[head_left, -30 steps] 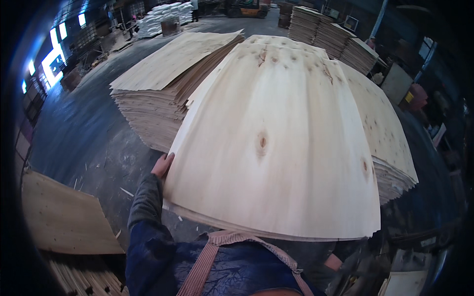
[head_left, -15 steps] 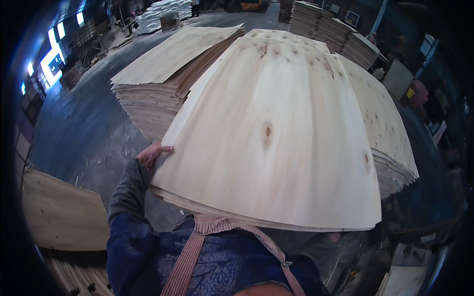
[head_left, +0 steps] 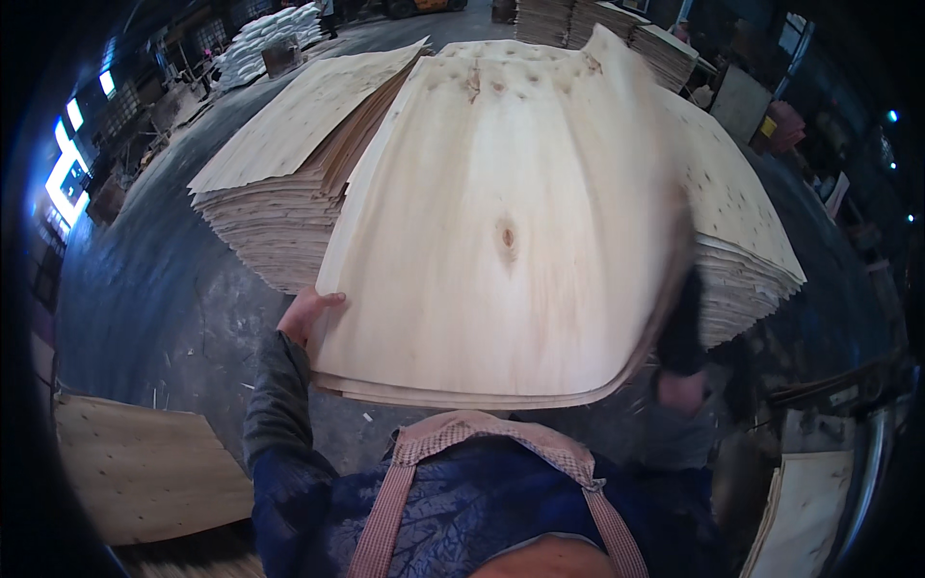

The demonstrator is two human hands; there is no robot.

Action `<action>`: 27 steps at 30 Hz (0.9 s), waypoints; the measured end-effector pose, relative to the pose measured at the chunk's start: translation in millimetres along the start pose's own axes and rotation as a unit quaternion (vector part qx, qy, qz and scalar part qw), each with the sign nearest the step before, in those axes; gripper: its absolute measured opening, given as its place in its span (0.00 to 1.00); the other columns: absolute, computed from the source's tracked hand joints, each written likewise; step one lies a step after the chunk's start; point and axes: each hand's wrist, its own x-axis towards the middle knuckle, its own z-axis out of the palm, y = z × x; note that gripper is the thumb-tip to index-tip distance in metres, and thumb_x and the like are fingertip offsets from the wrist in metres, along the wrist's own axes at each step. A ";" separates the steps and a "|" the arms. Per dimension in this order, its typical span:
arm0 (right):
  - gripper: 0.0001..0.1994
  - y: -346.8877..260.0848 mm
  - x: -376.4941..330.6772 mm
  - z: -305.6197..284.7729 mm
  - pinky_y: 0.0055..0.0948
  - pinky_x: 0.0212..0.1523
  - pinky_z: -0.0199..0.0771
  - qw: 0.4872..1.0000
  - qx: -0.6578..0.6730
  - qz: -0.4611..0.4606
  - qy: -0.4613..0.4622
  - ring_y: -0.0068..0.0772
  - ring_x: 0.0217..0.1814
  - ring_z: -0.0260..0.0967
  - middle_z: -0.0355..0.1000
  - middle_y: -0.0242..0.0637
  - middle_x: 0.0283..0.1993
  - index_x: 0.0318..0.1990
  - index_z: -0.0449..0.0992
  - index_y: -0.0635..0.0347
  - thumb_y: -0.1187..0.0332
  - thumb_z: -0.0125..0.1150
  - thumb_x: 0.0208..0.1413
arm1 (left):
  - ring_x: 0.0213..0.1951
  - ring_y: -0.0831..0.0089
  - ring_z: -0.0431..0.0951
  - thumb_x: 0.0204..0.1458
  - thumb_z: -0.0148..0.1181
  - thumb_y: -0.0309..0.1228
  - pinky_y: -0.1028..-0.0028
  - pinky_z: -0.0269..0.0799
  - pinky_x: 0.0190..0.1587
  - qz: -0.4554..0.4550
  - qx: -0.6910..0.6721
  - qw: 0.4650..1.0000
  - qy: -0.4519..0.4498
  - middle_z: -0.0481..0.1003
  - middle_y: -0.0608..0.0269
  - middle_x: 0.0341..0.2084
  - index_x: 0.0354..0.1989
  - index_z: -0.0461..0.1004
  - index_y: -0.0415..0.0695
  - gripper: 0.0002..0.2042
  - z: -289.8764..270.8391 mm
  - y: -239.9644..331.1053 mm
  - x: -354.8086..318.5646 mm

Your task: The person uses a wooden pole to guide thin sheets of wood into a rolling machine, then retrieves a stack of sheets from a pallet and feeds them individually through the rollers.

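A large pale wood veneer sheet (head_left: 462,289) with a dark knot near its middle spreads out in front of me. My left hand (head_left: 310,313) grips its left edge, thumb on top and the other fingers hidden beneath. Along the right, the sheet bends upward, its far right corner raised and its edge smeared by motion. More sheet edges show in layers under its near side. My right hand (head_left: 682,393) is a blurred patch beside the bent right edge. Its fingers cannot be made out, nor whether it touches the sheet.
Tall veneer stacks stand on the left (head_left: 270,217) and right (head_left: 742,241). A loose sheet (head_left: 145,472) lies at lower left, and pale boards (head_left: 805,501) at lower right. Farther off are white sacks (head_left: 275,43), more veneer piles (head_left: 578,24) and a dark floor (head_left: 135,289).
The sheet's right side has curled up and inward, uncovering more of the right stack. My left hand keeps its hold on the left edge. My right hand shows more beside the sheet, blurred.
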 end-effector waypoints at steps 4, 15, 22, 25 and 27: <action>0.27 -44.4 -42.3 48.0 0.53 0.66 0.34 0.985 -0.002 -0.073 -0.156 0.52 0.70 0.40 0.48 0.45 0.67 0.61 0.59 0.57 0.56 0.49 0.55 | 0.39 0.65 0.75 0.44 0.58 0.26 0.70 0.70 0.44 0.009 0.022 0.999 0.028 0.73 0.55 0.41 0.51 0.65 0.32 0.23 -4.9 -25.0 11.4; 0.25 -20.6 -141.5 136.8 0.52 0.66 0.40 0.930 0.133 -0.169 -0.298 0.46 0.67 0.50 0.54 0.41 0.65 0.59 0.62 0.55 0.68 0.54 0.51 | 0.43 0.68 0.73 0.44 0.59 0.27 0.68 0.69 0.46 -0.012 0.021 0.999 0.045 0.72 0.57 0.43 0.52 0.65 0.34 0.24 14.9 -98.7 2.3; 0.34 0.5 -97.9 106.3 0.53 0.52 0.68 0.598 0.676 0.429 -0.033 0.60 0.53 0.65 0.55 0.54 0.62 0.66 0.38 0.54 0.69 0.50 0.56 | 0.44 0.65 0.73 0.54 0.52 0.39 0.67 0.69 0.48 -0.213 -0.503 0.779 -0.308 0.72 0.54 0.45 0.53 0.65 0.38 0.22 -33.9 -171.2 72.9; 0.30 58.0 -42.5 96.6 0.42 0.40 0.76 0.681 0.543 0.492 0.006 0.46 0.48 0.70 0.58 0.50 0.60 0.65 0.47 0.56 0.62 0.51 0.57 | 0.43 0.65 0.74 0.56 0.47 0.45 0.68 0.69 0.47 -0.163 -0.206 0.931 -0.252 0.73 0.55 0.44 0.52 0.66 0.39 0.23 -85.7 -238.7 188.4; 0.25 117.9 -9.4 125.1 0.35 0.46 0.71 0.737 0.467 0.489 0.011 0.37 0.47 0.67 0.61 0.44 0.56 0.61 0.55 0.58 0.61 0.50 0.58 | 0.43 0.65 0.74 0.56 0.47 0.45 0.68 0.69 0.47 -0.241 0.083 0.956 -0.145 0.73 0.55 0.44 0.52 0.66 0.39 0.23 -79.0 -238.6 259.6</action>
